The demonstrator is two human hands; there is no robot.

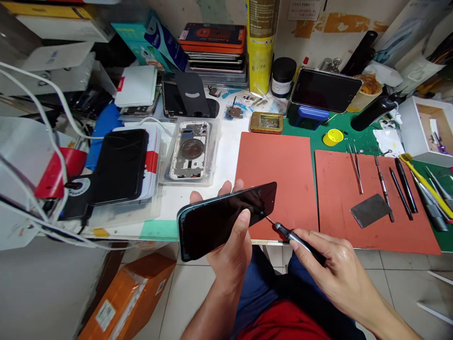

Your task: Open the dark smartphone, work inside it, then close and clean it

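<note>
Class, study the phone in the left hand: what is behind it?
Fingertips of the left hand show past the upper edge of the phone, and a reddish mat extends beyond it. The phone's back and most of those fingers are hidden.

From where I stand, it looks like a phone-repair workshop: bare phone housing (189,148) left of the table's (227,156) middle, tweezers (356,172) towards its right edge, screwdriver (297,240) and phone (212,226) at the front edge.

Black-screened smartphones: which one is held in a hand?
The smartphone with the dark blue-green rim, in the left hand. No hand touches the smartphone lying at left or the propped smartphone over the blue plastic holder.
</note>
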